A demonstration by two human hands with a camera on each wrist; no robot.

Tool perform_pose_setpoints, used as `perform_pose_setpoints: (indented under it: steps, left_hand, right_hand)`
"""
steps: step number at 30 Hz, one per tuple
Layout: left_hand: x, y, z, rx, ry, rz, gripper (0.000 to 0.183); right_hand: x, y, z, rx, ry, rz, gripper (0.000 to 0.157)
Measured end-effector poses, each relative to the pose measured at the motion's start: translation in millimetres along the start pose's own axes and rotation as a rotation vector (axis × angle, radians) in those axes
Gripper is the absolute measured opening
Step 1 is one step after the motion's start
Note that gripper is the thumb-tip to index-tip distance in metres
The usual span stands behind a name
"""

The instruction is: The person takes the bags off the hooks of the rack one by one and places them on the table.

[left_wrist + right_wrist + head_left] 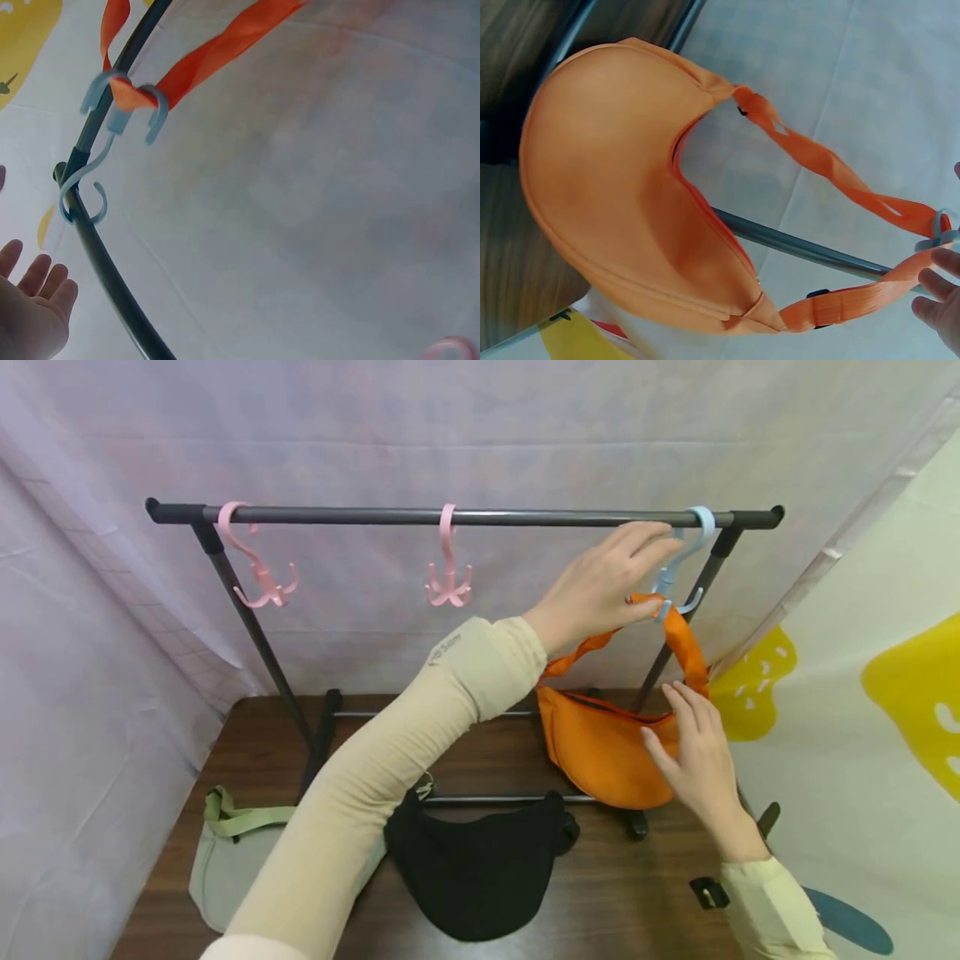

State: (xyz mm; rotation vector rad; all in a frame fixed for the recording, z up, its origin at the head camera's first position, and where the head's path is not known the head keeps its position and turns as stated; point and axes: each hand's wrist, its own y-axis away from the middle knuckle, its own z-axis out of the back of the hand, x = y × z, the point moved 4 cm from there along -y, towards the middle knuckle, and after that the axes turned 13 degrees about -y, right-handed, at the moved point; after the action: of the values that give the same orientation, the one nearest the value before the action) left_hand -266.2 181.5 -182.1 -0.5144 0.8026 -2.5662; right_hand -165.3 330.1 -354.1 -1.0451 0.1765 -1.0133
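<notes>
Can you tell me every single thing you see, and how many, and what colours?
Rack: one, dark grey, standing on the floor
Pink hooks: two, pink, on the rack's top bar, left end and middle
Blue hook: one, light blue, on the bar's right end
Orange bag: one, orange, strap over the blue hook
Black bag: one, black, low in front of the rack
Grey bag: one, greyish with green strap, floor's left side
Small thing: one, black, by the right sleeve; can't tell what
Cloth: pale, around the rack; yellow and blue shapes on the right
Floor: one, brown, below
Sleeves: two, cream, on both arms
Left hand: one, near the blue hook
Right hand: one, by the orange bag
</notes>
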Motion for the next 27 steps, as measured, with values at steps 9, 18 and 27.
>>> perform_pose_setpoints:
  steps: [9,18,27]
  left_hand:
    - [3.2,-34.6,-2.6,0.074,-0.183,0.042,0.043]
    - [-6.5,-58.7,-16.2,0.144,-0.216,0.061,0.043]
    - [-8.7,-64.1,-18.5,0.106,-0.253,0.092,0.036]
  right_hand:
    - [5,-7,0.3,-0.075,-0.036,0.0,0.06]
    - [8,-8,6.1,-0.129,-0.067,-0.028,0.051]
    - [13,-15,10.2,-0.157,-0.057,-0.077,0.051]
